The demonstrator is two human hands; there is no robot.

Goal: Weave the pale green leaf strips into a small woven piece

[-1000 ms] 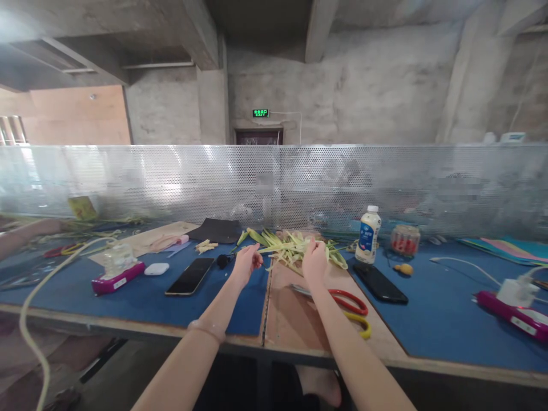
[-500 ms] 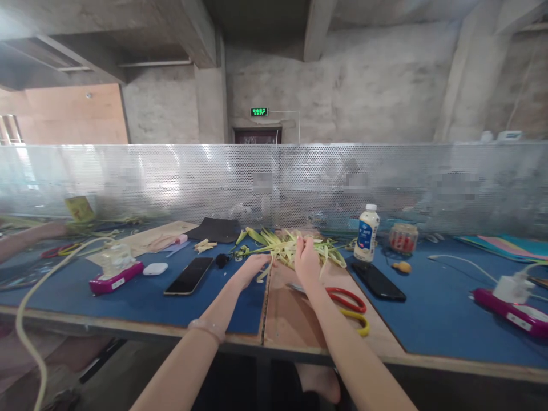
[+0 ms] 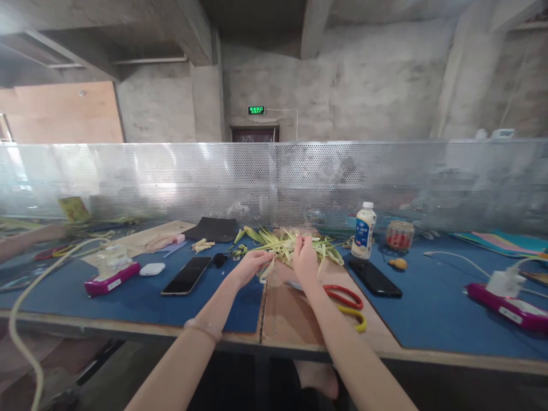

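Note:
A loose heap of pale green and yellowish leaf strips, like corn husk (image 3: 327, 246), lies at the back of the bare board. My left hand (image 3: 252, 267) is at the heap's near left edge, thumb and fingers pinched on a narrow husk strip (image 3: 266, 272) that hangs down. Over the heap, my right hand (image 3: 305, 257) has its fingers closed on husk; its fingertips are partly hidden. Under my right forearm lie scissors with a red handle loop (image 3: 346, 295) and a yellow one (image 3: 358, 319), their blades partly covered.
Left of my hands are a phone (image 3: 186, 276), a white earbud case (image 3: 152, 269) and a purple power strip (image 3: 112, 281). To the right stand a bottle (image 3: 363, 231) and a jar (image 3: 399, 235), with another phone (image 3: 375, 278) nearby. A perforated metal screen (image 3: 192, 182) runs behind. Another person's arm (image 3: 32, 237) reaches in at far left.
The view has shifted slightly, so everything sits a little further left. My left fingers have closed more over the husk strip; my right hand stays at the heap.

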